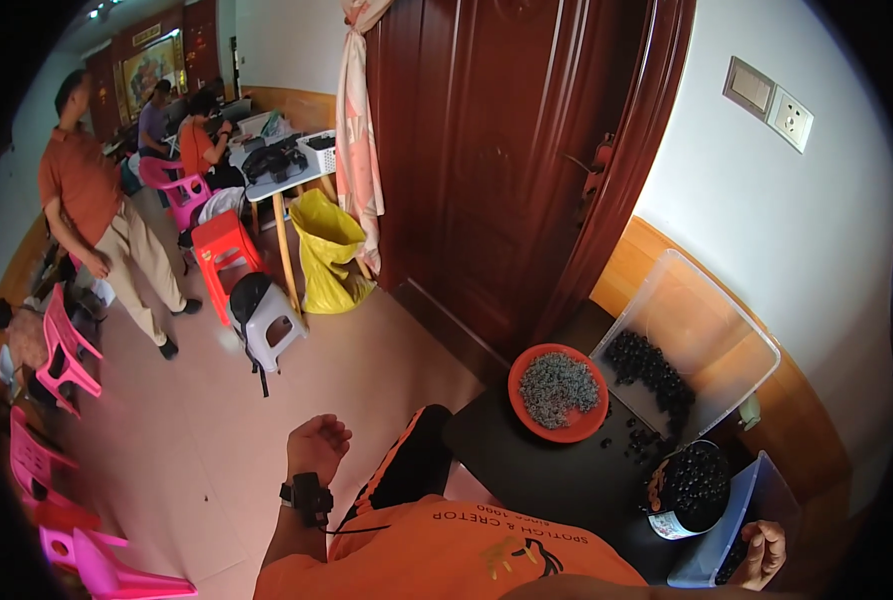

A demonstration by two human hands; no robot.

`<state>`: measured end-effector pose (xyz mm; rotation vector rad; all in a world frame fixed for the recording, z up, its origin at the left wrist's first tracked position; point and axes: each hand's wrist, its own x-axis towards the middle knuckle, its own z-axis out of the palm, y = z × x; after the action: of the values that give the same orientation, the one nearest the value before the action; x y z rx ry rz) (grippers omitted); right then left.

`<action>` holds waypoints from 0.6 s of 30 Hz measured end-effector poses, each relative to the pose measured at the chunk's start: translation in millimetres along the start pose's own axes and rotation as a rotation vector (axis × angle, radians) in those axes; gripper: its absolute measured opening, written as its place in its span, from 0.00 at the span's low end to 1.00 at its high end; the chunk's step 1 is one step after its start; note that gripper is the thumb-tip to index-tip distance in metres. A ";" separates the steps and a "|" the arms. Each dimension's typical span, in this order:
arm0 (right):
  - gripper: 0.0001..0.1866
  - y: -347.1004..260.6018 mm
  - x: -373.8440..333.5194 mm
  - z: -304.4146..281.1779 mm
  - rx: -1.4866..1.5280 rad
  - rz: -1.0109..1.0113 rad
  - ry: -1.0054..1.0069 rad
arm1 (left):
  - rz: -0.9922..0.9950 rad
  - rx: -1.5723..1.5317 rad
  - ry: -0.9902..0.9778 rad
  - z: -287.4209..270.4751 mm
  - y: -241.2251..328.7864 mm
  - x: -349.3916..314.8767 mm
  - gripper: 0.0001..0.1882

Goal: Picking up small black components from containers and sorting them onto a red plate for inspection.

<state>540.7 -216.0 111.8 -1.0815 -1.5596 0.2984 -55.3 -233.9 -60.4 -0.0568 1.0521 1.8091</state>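
My left hand (319,441) is raised over the floor beside my leg, palm turned inward and fingers loosely bent, with nothing visible in it. A dark band with a small device (308,497) circles that wrist. At the lower right, my right hand (761,556) is at the edge of a bluish translucent bin (766,500) with dark pieces inside. Its fingers are curled together; whatever they hold is hidden. Close to it stands a round tub (674,524) full of shiny black round pieces (697,478). An orange-red bowl (570,434) of small grey metallic pieces (558,388) sits farther left.
A clear plastic box (731,330) leans tilted by the wall, black pieces in it and spilled onto the dark tabletop (506,470). A brown door (496,150) stands ahead. Stools (278,330), a yellow sack (326,250), pink chairs (66,345) and several people are leftward.
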 end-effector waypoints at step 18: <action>0.08 -41.5 -78.1 -51.2 -0.161 0.148 0.288 | -0.142 0.055 -0.273 69.3 -27.3 36.9 0.11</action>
<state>559.9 -316.2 106.3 -1.3075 -1.2656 0.1113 -25.0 -157.0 -51.9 0.1421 0.8803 1.6065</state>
